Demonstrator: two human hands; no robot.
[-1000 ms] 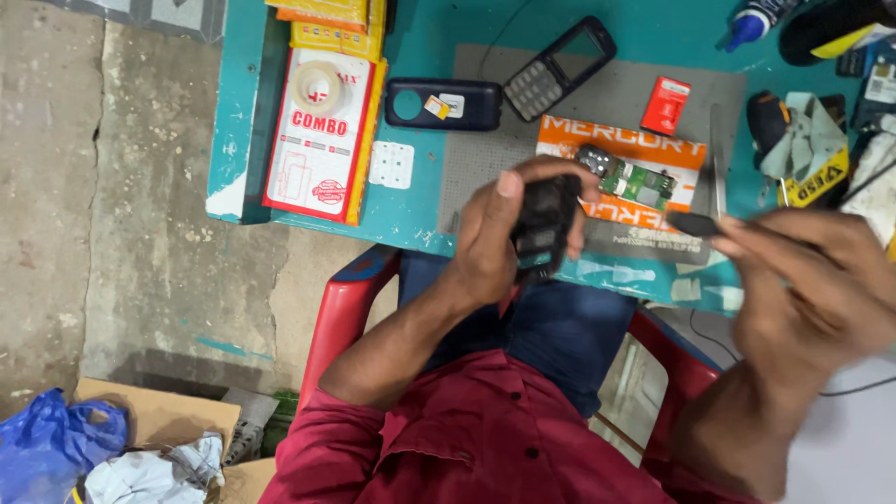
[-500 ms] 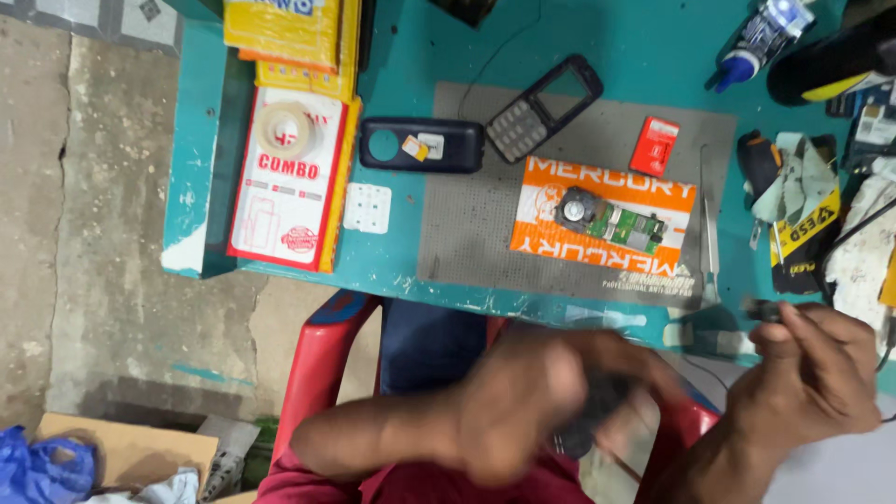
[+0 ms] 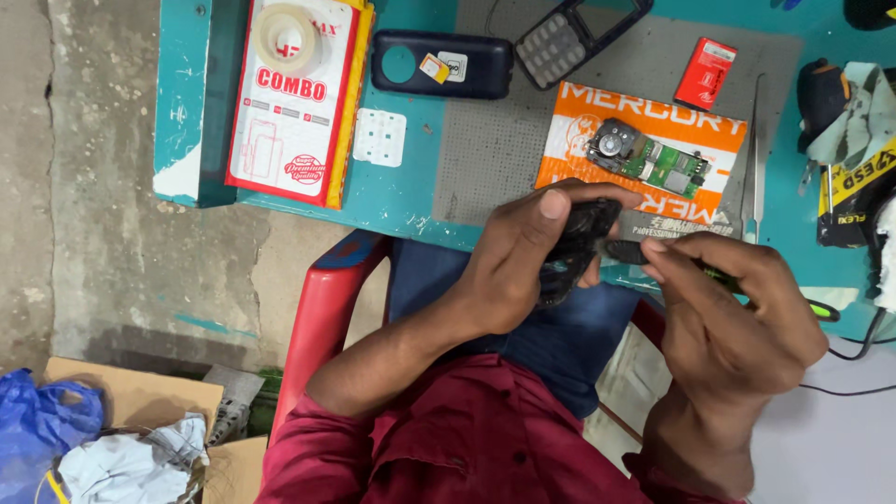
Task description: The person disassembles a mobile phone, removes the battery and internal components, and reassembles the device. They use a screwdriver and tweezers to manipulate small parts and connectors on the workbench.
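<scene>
My left hand (image 3: 523, 257) grips a black phone housing (image 3: 571, 247) just below the teal table's front edge (image 3: 392, 201). My right hand (image 3: 733, 322) holds a green-handled screwdriver (image 3: 737, 280) with its dark tip against the housing. On the table above lies a green circuit board (image 3: 649, 159) on an orange packet (image 3: 644, 154). A dark phone back cover (image 3: 439, 65) and a phone front with keypad (image 3: 569, 33) lie further back.
A red and white box (image 3: 294, 103) with a tape roll (image 3: 287, 37) sits at the table's left. White keypad sheet (image 3: 380, 137), red battery (image 3: 705, 73), tweezers (image 3: 758, 159), grey mat (image 3: 495, 140). Red chair (image 3: 322, 317) below; cardboard box (image 3: 131, 401) with rags on the floor.
Both hands dropped low and blurred half a second ago, then came back up to the table edge. The screwdriver tip is now at the housing.
</scene>
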